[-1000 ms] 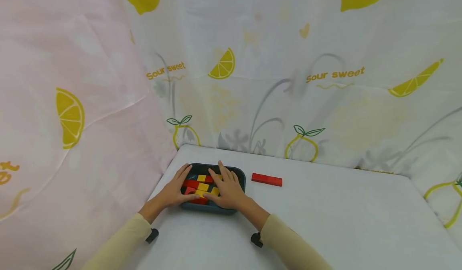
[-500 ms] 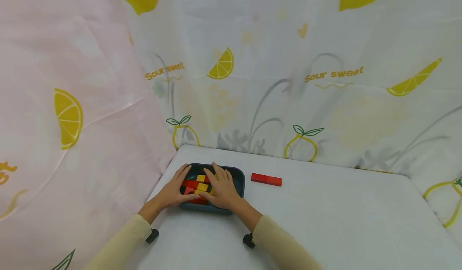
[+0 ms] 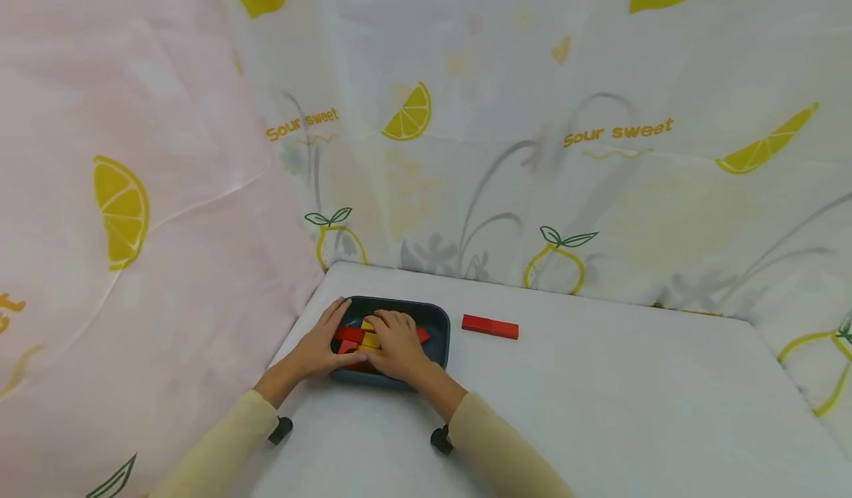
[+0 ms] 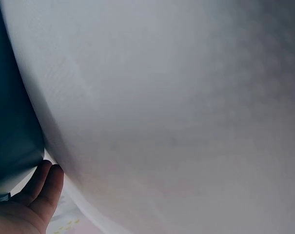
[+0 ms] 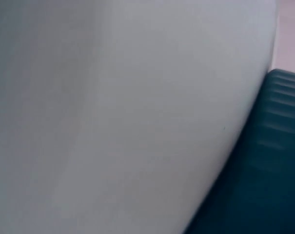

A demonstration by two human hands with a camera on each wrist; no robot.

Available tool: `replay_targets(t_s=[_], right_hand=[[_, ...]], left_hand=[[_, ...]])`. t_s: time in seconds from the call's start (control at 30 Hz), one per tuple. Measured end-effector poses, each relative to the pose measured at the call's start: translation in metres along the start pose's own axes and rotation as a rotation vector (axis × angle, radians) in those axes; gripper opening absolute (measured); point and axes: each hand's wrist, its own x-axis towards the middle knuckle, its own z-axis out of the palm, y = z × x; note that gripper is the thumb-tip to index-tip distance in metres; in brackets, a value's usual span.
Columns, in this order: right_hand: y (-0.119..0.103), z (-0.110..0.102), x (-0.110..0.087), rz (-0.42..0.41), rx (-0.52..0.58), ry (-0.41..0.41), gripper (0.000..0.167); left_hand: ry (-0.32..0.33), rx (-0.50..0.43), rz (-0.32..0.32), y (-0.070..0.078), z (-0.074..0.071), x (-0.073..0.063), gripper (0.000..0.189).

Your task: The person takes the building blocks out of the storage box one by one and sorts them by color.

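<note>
A dark blue tray [image 3: 434,379] holds several red and yellow wooden blocks. My left hand [image 3: 318,350] rests at its left end, fingers along the far left rim and thumb reaching over a red block [image 3: 348,346]. In the left wrist view, two fingers [image 4: 49,192] show beside the tray's wall [image 4: 13,122]. My right hand [image 3: 398,350] is inside the tray with bent fingers over a yellow block [image 3: 370,340]; its thumb lies close to the left thumb. I cannot tell whether it holds a block. Another red block [image 3: 423,334] shows beyond its knuckles.
Two red blocks [image 3: 490,327] lie end to end on the white tabletop [image 3: 599,394], right of the tray. A lemon-print cloth [image 3: 466,187] hangs behind the table, and a pinkish cloth [image 3: 186,276] hangs along the left.
My right hand has moved left across the tray, and its fingers have bent more. A red block now shows on its right side. The left hand stays in place.
</note>
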Motion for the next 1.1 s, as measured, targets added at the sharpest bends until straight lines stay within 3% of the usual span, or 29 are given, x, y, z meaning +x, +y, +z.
replay_targets(t_s=[0.4, 0.63, 0.83, 1.1], right_hand=[[-0.015, 0.016, 0.016, 0.006, -0.011, -0.084, 0.055], [-0.010, 0.013, 0.025, 0.076, 0.081, -0.111, 0.052], [-0.008, 0.014, 0.032, 0.108, 0.177, -0.109, 0.039], [-0.011, 0.019, 0.032, 0.115, 0.159, -0.151, 0.038]], left_hand=[[0.032, -0.033, 0.045, -0.008, 0.003, -0.006, 0.109], [0.025, -0.050, 0.078, 0.000, 0.005, 0.004, 0.108], [0.039, -0.037, 0.069, 0.002, 0.003, 0.006, 0.108], [0.033, -0.032, 0.028, 0.000, 0.003, -0.002, 0.108]])
